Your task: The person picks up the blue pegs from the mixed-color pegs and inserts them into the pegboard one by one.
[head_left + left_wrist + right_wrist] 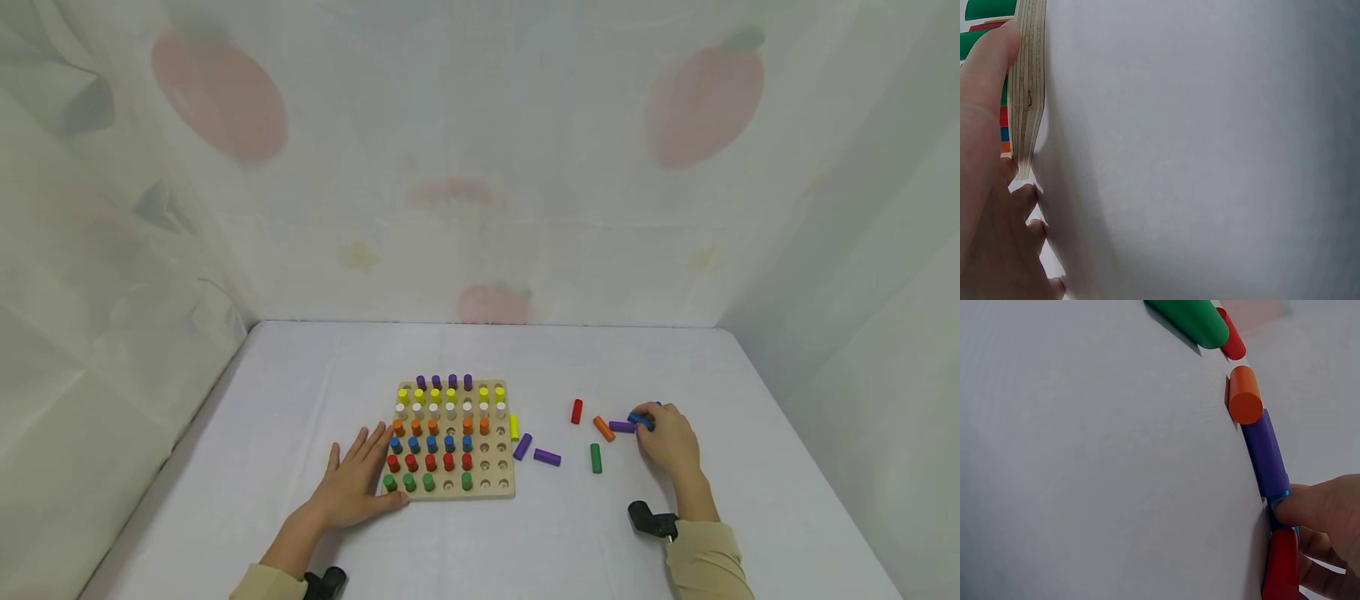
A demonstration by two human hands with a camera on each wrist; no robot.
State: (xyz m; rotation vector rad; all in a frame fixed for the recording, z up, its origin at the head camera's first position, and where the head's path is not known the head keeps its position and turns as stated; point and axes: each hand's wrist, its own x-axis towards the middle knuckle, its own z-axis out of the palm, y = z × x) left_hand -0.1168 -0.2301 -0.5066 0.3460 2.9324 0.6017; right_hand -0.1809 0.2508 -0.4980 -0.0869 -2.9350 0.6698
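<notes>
A wooden peg board [491, 492] stands on the table with rows of coloured pegs upright in its holes. My left hand [348, 492] lies spread along the board's left side, its fingers straight. In the left wrist view, the thumb [991, 62] touches the board's layered edge [1029, 81]. Off to the right, my right hand [670, 437] pinches a blue peg [641, 421] between thumb and fingers. In the right wrist view, the thumb partly covers this blue peg [1275, 515]. A purple peg [1265, 453] and a red peg [1282, 565] lie close by it.
Loose pegs lie between board and right hand: an orange peg [603, 428], a green peg [596, 458], a red peg [577, 411] and purple pegs [547, 457]. A yellow peg [513, 427] lies by the board's right edge. Behind the table hangs a printed curtain [585, 250].
</notes>
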